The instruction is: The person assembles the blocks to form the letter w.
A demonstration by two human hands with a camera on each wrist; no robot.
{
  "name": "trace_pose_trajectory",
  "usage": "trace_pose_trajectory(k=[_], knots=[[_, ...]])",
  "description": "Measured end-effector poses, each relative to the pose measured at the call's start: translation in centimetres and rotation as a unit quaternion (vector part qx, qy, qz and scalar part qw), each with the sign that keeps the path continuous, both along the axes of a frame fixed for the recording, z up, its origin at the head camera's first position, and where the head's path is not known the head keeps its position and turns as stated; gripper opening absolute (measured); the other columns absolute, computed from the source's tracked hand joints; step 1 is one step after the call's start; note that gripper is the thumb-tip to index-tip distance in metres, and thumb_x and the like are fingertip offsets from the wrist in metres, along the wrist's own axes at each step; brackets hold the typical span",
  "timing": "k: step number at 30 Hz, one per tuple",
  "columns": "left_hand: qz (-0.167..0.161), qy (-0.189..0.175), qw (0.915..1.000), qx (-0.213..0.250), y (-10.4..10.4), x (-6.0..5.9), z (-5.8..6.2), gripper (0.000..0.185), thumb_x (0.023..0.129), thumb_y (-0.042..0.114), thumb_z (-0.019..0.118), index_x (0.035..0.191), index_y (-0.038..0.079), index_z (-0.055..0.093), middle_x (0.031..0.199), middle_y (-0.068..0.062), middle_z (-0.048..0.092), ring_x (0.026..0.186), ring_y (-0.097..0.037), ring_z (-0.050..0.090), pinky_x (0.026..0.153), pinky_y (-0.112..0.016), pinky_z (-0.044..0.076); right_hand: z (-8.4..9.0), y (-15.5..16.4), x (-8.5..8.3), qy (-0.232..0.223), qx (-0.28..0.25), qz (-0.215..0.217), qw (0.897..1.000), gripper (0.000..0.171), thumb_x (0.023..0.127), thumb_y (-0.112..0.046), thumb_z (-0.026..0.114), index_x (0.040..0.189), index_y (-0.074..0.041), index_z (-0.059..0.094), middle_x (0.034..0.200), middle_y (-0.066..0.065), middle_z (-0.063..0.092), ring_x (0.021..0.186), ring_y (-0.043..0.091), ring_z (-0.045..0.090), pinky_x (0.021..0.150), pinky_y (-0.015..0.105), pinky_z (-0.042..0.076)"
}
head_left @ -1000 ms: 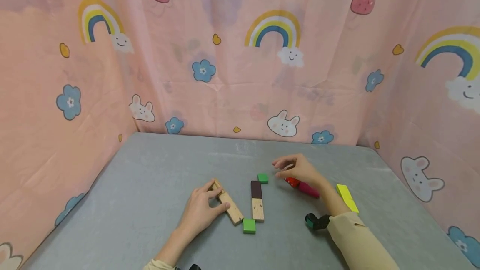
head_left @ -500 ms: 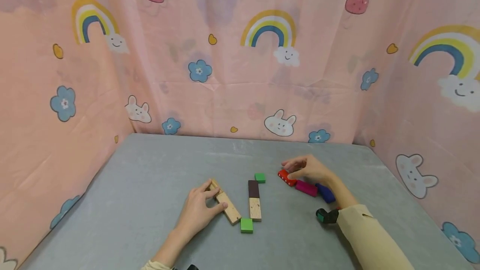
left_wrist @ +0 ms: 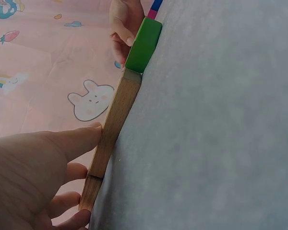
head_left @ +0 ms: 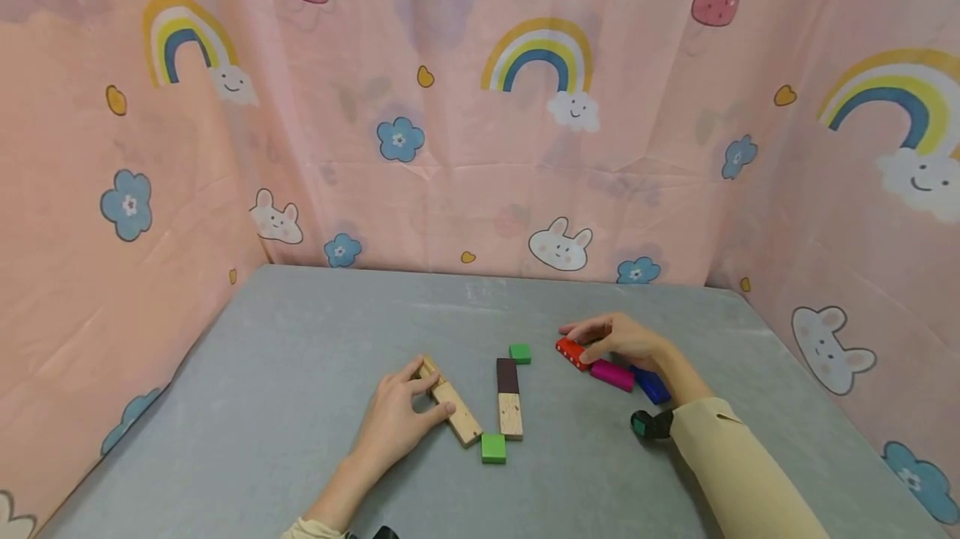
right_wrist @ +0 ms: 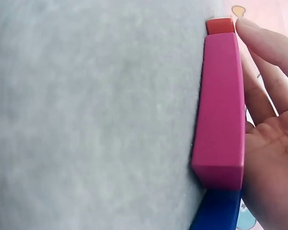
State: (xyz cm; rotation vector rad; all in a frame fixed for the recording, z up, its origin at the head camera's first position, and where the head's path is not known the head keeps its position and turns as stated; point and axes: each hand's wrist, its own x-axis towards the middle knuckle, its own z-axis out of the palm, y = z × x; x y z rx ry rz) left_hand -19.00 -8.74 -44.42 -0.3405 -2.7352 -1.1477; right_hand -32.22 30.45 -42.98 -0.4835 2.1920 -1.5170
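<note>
My left hand (head_left: pixel 393 418) lies over a slanted row of pale wooden blocks. Its thumb touches the long block (head_left: pixel 461 422), while the other fingertips rest on the short block (left_wrist: pixel 91 189) at the far end. My right hand (head_left: pixel 626 341) pinches a red block with white dots (head_left: pixel 570 352) between thumb and fingers, still down on the table. A magenta block (right_wrist: pixel 221 105) and a blue block (head_left: pixel 651 386) continue the line behind the red one, under my right palm and wrist.
Between my hands, a dark brown block (head_left: pixel 507 375) meets a pale wooden block (head_left: pixel 510 418) end to end. One green block (head_left: pixel 520 353) sits at the far end, another (head_left: pixel 493 449) at the near end. A pink printed curtain (head_left: pixel 465 214) encloses the grey table (head_left: pixel 360 306).
My right hand has shifted right and down onto the red block. The blue block has come into view; the yellow block is now hidden behind my right arm. My left hand has stayed put.
</note>
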Motion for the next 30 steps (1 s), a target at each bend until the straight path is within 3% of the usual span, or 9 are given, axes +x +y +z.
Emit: trace_pose_trajectory(k=[8, 23, 30], knots=[[-0.002, -0.002, 1.0000, 0.005, -0.04, 0.10, -0.05, 0.056, 0.083, 0.035, 0.080, 0.127, 0.004, 0.067, 0.147, -0.019, 0.044, 0.123, -0.043, 0.044, 0.092, -0.058, 0.041, -0.21, -0.09, -0.19, -0.014, 0.002, 0.017, 1.000, 0.039, 0.079, -0.003, 0.080, 0.117, 0.003, 0.070, 0.140, 0.010, 0.055, 0.125, 0.029, 0.049, 0.098, 0.038, 0.042], [-0.003, 0.004, 1.0000, 0.008, 0.03, -0.02, -0.08, 0.056, 0.083, 0.036, 0.080, 0.127, 0.004, 0.067, 0.147, -0.019, 0.045, 0.124, -0.044, 0.044, 0.093, -0.059, 0.041, -0.29, 0.55, -0.27, -0.021, -0.017, 0.041, 0.999, 0.039, 0.077, 0.007, 0.074, 0.116, 0.007, 0.069, 0.144, 0.013, 0.050, 0.141, 0.032, 0.029, 0.100, 0.033, 0.041], [-0.002, 0.007, 1.0000, 0.002, 0.01, -0.03, -0.24, 0.056, 0.083, 0.036, 0.080, 0.127, 0.005, 0.068, 0.146, -0.018, 0.046, 0.125, -0.044, 0.044, 0.093, -0.059, 0.041, -0.38, 0.54, -0.22, -0.027, -0.024, 0.040, 0.999, 0.040, 0.075, 0.009, 0.074, 0.115, 0.009, 0.069, 0.144, 0.015, 0.050, 0.140, 0.035, 0.030, 0.095, 0.034, 0.046]])
